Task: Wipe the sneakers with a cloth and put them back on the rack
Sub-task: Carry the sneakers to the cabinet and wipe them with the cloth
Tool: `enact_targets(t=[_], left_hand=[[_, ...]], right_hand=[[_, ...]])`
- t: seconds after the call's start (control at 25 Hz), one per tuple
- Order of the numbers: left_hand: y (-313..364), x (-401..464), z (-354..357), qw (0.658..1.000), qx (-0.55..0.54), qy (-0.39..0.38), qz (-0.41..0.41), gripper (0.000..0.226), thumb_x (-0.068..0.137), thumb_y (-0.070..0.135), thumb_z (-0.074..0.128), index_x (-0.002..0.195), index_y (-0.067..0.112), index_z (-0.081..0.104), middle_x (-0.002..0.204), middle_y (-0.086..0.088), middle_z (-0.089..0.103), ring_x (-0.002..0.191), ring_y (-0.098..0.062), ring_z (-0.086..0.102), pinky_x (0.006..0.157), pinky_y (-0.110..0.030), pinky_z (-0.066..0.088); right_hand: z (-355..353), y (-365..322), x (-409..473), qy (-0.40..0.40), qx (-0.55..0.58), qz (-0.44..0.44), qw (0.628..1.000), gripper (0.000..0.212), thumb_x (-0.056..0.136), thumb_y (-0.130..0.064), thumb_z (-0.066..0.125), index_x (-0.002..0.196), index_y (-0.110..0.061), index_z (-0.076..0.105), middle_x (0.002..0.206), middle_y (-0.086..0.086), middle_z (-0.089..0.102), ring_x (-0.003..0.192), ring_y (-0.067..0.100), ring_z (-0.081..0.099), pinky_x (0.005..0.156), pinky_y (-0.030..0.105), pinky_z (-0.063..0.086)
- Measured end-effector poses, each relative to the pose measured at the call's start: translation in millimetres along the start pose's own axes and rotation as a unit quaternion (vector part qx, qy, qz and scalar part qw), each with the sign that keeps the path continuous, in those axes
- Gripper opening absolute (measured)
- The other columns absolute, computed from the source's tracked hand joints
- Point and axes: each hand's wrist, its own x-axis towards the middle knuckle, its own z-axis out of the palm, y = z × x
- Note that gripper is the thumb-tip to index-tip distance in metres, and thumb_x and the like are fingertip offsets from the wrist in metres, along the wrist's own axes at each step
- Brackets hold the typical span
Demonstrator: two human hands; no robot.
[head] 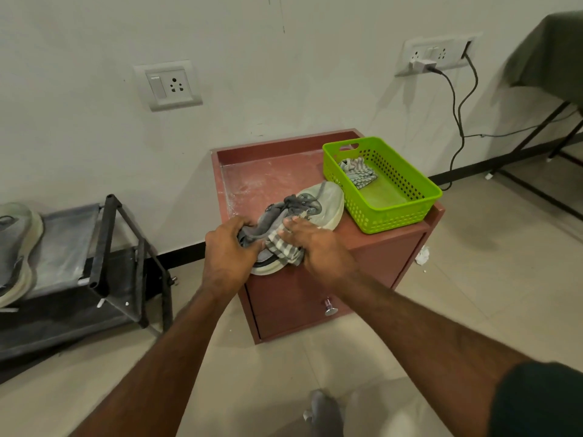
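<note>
One grey sneaker (303, 212) on its side atop the red cabinet (271, 175), heel gripped in the curled left hand (228, 250), striped cloth (282, 250) pressed against it under the right hand (315, 247). At two o'clock, just beside the toe, one green basket (407, 212) holding a second striped cloth (358, 172). Over at nine o'clock, one more sneaker (14, 247) on the black rack (104, 244); two wall sockets up at eleven and one.
</note>
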Motion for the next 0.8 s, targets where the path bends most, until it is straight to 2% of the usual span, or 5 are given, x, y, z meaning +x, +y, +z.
enact_targets(t=[0.16,0.4,0.48,0.64,0.8], left_hand=[[-2.2,0.2,0.2,1.000,0.005,-0.009,0.000,0.030,0.076,0.015,0.086,0.103,0.019,0.073,0.089,0.009,0.068,0.081,-0.004,0.064,0.067,-0.002,0.042],[-3.3,3.0,-0.7,1.000,0.012,0.004,0.014,0.027,0.078,0.003,0.079,0.102,0.014,0.073,0.084,0.013,0.064,0.080,-0.008,0.066,0.064,0.002,0.042],[-1.5,3.1,1.2,1.000,0.021,0.001,0.017,0.026,0.078,0.005,0.080,0.102,0.013,0.074,0.085,0.012,0.064,0.077,-0.002,0.062,0.065,0.003,0.040],[-2.2,2.4,0.5,1.000,0.012,-0.008,0.009,0.028,0.078,0.012,0.083,0.104,0.016,0.073,0.086,0.014,0.064,0.077,0.004,0.059,0.066,0.001,0.040],[-2.8,3.5,-0.8,1.000,0.007,-0.001,0.005,0.024,0.078,0.008,0.081,0.100,0.015,0.073,0.080,0.017,0.062,0.077,-0.001,0.064,0.064,-0.002,0.043]], right_hand=[[-31.6,34.3,9.0,0.111,0.120,0.354,0.921,0.023,0.080,-0.032,0.067,0.101,-0.027,0.074,0.107,-0.003,0.073,0.100,0.017,0.067,0.096,0.039,0.051],[3.1,-20.2,2.8,0.012,-0.002,0.027,1.000,0.037,0.078,0.002,0.058,0.111,-0.004,0.072,0.122,0.015,0.067,0.118,0.024,0.060,0.111,0.034,0.037],[-1.4,-10.4,9.3,-0.024,-0.087,0.029,0.995,0.033,0.085,-0.009,0.056,0.114,-0.008,0.071,0.120,0.015,0.068,0.113,0.028,0.063,0.105,0.037,0.045],[-39.0,24.3,13.5,0.025,-0.104,0.245,0.964,0.025,0.093,-0.017,0.057,0.114,-0.011,0.069,0.119,0.009,0.068,0.111,0.026,0.063,0.095,0.031,0.047],[-9.3,-19.9,6.1,0.029,-0.040,0.050,0.998,0.041,0.078,-0.003,0.052,0.114,-0.007,0.071,0.125,0.015,0.066,0.121,0.026,0.059,0.112,0.036,0.036]])
